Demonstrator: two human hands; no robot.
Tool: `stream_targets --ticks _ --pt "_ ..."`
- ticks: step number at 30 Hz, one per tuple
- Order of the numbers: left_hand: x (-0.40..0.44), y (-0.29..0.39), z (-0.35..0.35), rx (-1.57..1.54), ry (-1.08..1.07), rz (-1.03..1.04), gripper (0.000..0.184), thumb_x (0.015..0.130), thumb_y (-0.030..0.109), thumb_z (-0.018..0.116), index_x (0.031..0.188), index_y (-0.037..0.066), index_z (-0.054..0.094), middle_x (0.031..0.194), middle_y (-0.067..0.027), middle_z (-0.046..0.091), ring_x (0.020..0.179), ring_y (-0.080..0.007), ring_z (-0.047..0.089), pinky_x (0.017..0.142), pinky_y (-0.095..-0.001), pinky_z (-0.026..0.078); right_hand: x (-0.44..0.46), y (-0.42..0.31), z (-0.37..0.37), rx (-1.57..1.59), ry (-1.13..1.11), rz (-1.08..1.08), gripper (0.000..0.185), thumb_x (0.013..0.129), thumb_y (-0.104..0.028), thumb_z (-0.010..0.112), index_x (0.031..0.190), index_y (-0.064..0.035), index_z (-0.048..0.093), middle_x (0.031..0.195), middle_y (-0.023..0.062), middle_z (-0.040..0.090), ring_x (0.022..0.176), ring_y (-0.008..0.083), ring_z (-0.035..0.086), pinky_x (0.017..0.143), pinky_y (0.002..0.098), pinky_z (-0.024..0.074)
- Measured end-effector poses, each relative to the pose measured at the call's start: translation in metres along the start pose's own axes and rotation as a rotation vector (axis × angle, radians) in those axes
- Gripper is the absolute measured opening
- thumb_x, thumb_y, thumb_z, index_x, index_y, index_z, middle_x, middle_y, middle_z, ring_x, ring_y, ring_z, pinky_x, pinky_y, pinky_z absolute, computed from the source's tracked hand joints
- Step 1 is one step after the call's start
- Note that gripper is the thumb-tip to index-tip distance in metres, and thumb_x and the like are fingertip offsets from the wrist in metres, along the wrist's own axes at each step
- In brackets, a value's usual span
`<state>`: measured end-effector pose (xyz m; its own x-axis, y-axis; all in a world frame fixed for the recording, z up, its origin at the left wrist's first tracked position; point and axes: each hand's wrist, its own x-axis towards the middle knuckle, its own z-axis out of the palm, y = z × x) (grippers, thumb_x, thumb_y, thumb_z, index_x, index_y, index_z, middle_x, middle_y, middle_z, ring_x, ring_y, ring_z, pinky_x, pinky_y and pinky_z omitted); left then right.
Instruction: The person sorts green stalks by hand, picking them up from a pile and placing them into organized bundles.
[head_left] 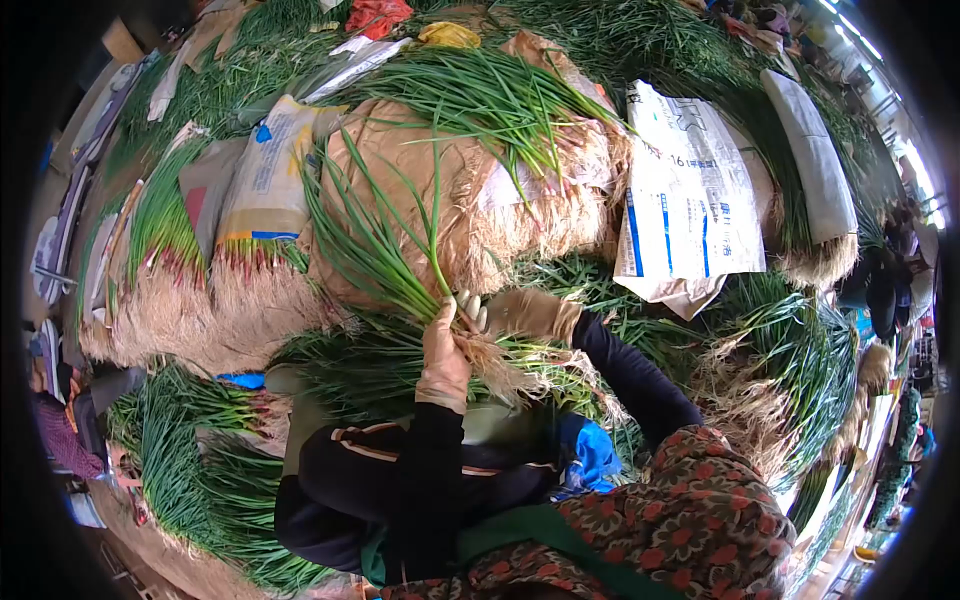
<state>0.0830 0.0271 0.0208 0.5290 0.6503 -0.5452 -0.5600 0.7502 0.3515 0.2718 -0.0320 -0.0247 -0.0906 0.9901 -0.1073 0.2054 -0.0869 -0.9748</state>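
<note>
Brown-wrapped bundle point(460, 205): just beyond both hands, draped with loose green stalks point(480, 90).
Held bunch point(395, 285): in left hand, leaves fanned over the bundle, bases toward the lap; best kept level at the bases.
Right hand point(520, 313): fingers curled in at the stalks beside the left; cannot tell if gripping.
Left hand point(443, 355): closed round lower stalks; hold firmly, without crushing.
Roots point(498, 368): loose beside left palm; keep untangled.

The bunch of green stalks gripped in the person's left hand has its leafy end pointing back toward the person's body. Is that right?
Not quite: the direction is wrong. The head view shows the bunch of green stalks gripped in the left hand, as you say, but its leafy end points away from the person's body.
</note>
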Motion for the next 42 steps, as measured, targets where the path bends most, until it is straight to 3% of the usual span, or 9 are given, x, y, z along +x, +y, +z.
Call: stream_targets --ticks 5,7,13,17,20,23,29,36,42 --pt "-0.012 0.014 0.023 -0.153 -0.217 0.056 0.019 0.091 0.016 0.049 0.107 0.007 0.052 0.087 -0.0059 0.059 0.064 -0.0130 0.052 0.060 -0.0288 0.047 0.050 -0.005 -0.072 -0.787 0.805 0.155 0.032 0.082 -0.023 0.058 0.111 -0.0118 0.057 0.097 0.0164 0.063 0.086 0.0334 0.061 0.075 0.0417 0.0483" --pt "-0.009 0.018 0.019 -0.192 -0.232 -0.043 0.021 0.092 0.017 0.047 0.112 0.010 0.050 0.076 0.0001 0.055 0.058 -0.0082 0.046 0.058 -0.0258 0.043 0.059 0.001 -0.069 -0.786 0.614 0.548 0.033 0.082 -0.031 0.058 0.108 -0.0116 0.059 0.095 0.0130 0.064 0.085 0.0285 0.062 0.072 0.0396 0.0485" --pt "-0.015 0.019 0.018 -0.269 -0.272 -0.136 0.028 0.092 0.021 0.048 0.118 0.010 0.050 0.067 0.0047 0.049 0.056 -0.0062 0.043 0.060 -0.0240 0.040 0.038 -0.011 -0.043 -0.711 0.125 -0.221 0.018 0.087 -0.016 0.052 0.099 -0.0059 0.062 0.089 0.0089 0.065 0.083 0.0188 0.061 0.075 0.0321 0.0481" --pt "-0.014 0.015 0.031 -0.187 -0.118 -0.106 0.025 0.092 0.019 0.046 0.114 0.006 0.049 0.066 0.0019 0.050 0.054 -0.0094 0.046 0.053 -0.0262 0.045 0.049 -0.050 -0.120 -0.597 0.906 0.252 0.018 0.084 -0.016 0.054 0.094 -0.0042 0.062 0.090 0.0187 0.063 0.088 0.0297 0.061 0.071 0.0373 0.0467" --pt "-0.014 0.013 0.026 -0.061 -0.144 -0.075 0.024 0.091 0.018 0.049 0.111 0.006 0.052 0.072 0.0010 0.056 0.058 -0.0102 0.052 0.054 -0.0258 0.047 0.084 0.007 -0.173 -0.844 1.105 0.071 0.031 0.077 -0.031 0.060 0.096 -0.0069 0.059 0.084 0.0195 0.063 0.080 0.0364 0.060 0.071 0.0438 0.0459" --pt "-0.013 0.008 0.030 0.058 -0.073 -0.020 0.020 0.089 0.013 0.053 0.107 0.005 0.055 0.079 -0.0004 0.060 0.063 -0.0107 0.057 0.056 -0.0247 0.048 0.099 -0.003 -0.171 -0.821 0.928 0.243 0.027 0.079 -0.030 0.057 0.094 -0.0070 0.060 0.081 0.0182 0.063 0.078 0.0359 0.061 0.069 0.0438 0.0461" --pt "0.000 -0.004 0.018 0.343 -0.037 -0.055 0.011 0.087 0.008 0.053 0.096 0.004 0.057 0.085 -0.0048 0.062 0.066 -0.0149 0.059 0.058 -0.0258 0.050 0.041 -0.045 -0.025 -0.630 0.171 -0.146 0.025 0.084 -0.015 0.054 0.104 -0.0014 0.059 0.091 0.0157 0.064 0.075 0.0245 0.064 0.070 0.0316 0.0514" --pt "-0.006 -0.002 0.023 0.218 0.014 -0.023 0.012 0.089 0.012 0.049 0.086 0.002 0.055 0.071 -0.0078 0.059 0.062 -0.0167 0.057 0.058 -0.0316 0.049 0.062 -0.037 -0.099 -0.616 0.870 -0.084 0.023 0.089 -0.021 0.047 0.099 -0.0065 0.062 0.087 0.0165 0.064 0.079 0.0317 0.063 0.068 0.0383 0.0499" --pt "0.007 0.005 -0.001 0.028 -0.160 -0.040 0.011 0.088 0.013 0.051 0.090 0.003 0.056 0.075 -0.0053 0.059 0.065 -0.0171 0.058 0.065 -0.0317 0.051 0.073 -0.008 -0.158 -1.135 0.749 0.311 0.028 0.085 -0.033 0.051 0.092 -0.0080 0.061 0.077 0.0163 0.062 0.072 0.0319 0.061 0.062 0.0433 0.0470"
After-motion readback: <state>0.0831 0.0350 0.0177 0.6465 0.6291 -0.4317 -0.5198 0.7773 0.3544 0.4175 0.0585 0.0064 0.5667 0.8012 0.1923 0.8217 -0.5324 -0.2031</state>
